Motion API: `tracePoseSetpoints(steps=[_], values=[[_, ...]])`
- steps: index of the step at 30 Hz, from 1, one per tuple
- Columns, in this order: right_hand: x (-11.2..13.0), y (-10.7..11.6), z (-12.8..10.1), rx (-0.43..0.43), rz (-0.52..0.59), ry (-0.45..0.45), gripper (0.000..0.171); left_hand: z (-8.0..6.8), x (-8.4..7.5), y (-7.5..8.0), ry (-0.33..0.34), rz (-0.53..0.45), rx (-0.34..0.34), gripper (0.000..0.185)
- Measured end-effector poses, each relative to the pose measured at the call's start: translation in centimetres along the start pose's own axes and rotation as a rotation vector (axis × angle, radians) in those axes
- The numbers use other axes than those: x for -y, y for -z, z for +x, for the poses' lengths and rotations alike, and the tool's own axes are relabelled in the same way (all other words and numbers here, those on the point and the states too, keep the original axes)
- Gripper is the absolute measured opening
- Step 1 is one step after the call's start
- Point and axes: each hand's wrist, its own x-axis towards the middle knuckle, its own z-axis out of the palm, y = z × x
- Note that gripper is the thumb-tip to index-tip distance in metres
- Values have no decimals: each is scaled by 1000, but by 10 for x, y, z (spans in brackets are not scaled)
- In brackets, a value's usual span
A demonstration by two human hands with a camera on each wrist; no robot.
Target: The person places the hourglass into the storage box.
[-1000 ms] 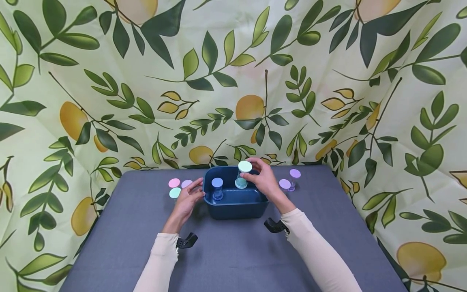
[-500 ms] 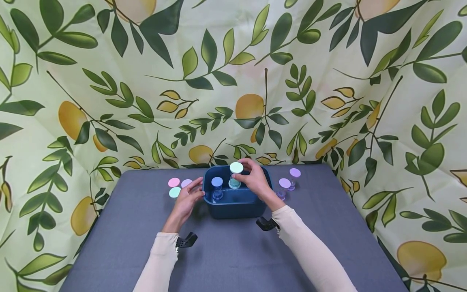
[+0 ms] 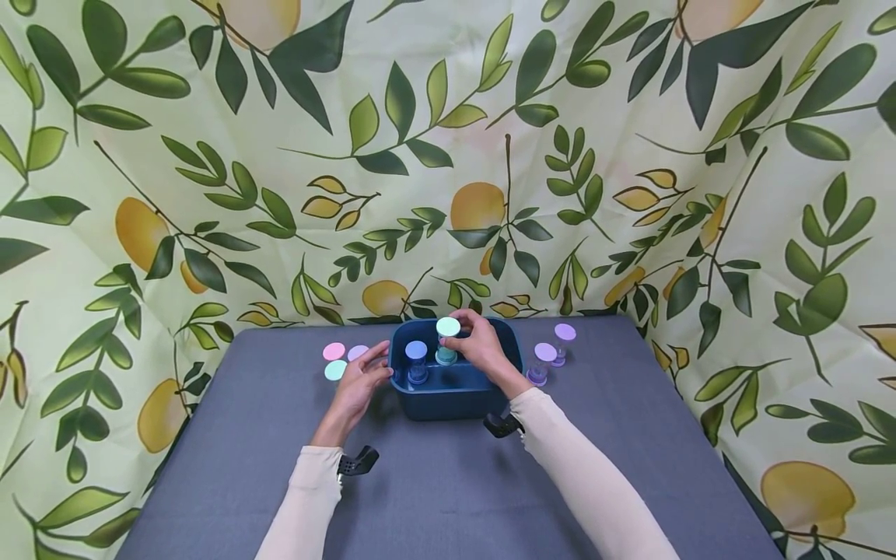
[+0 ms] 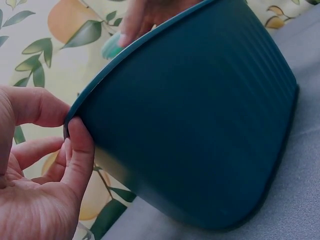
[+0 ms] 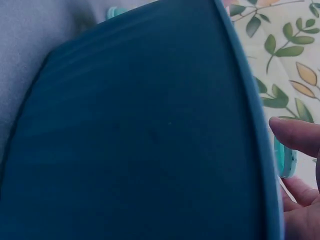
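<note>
Hourglass, blue, inside the tub, visible from the head camera alone.

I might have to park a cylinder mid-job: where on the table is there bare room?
Bare: the grey table in front of the blue bin, between the sleeves; also right of the two purple-topped cylinders, toward the table's right edge. Crowded: beside the bin's left end, where the left hand and three pastel tops bunch.

Before you: fabric backdrop, pale ground, printed with green leaves and orange fruit, lightly creased, also flanking your table both sides. Tabletop plain gray-blue. Light even, shadows soft.
</note>
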Motion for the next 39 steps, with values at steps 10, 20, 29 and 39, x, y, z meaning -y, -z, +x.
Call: tracePoseSetpoints(steps=[10,20,29,39], values=[[-3,-4,7,17,-49,-16,47,0,0,0,8,17,-2,57],[-15,-12,16,40,-118,-32,42,0,-1,-1,19,17,-2,57],[-15,-15,16,93,-131,-89,43,-1,0,-1,10,21,-9,58],[-21,-18,19,120,-148,-97,41,-2,-2,-2,8,7,-16,58]])
